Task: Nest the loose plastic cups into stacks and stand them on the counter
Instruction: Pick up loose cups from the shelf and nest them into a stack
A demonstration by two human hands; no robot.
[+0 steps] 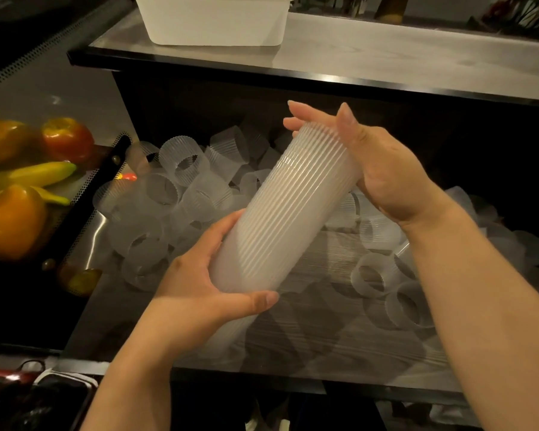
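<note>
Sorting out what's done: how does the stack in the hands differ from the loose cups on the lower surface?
The nested stack is one long tilted column held off the surface; the loose cups lie scattered singly on their sides. The left hand grips the stack's lower end and the right hand its top; nothing touches the loose cups. Both are frosted, ribbed plastic.
</note>
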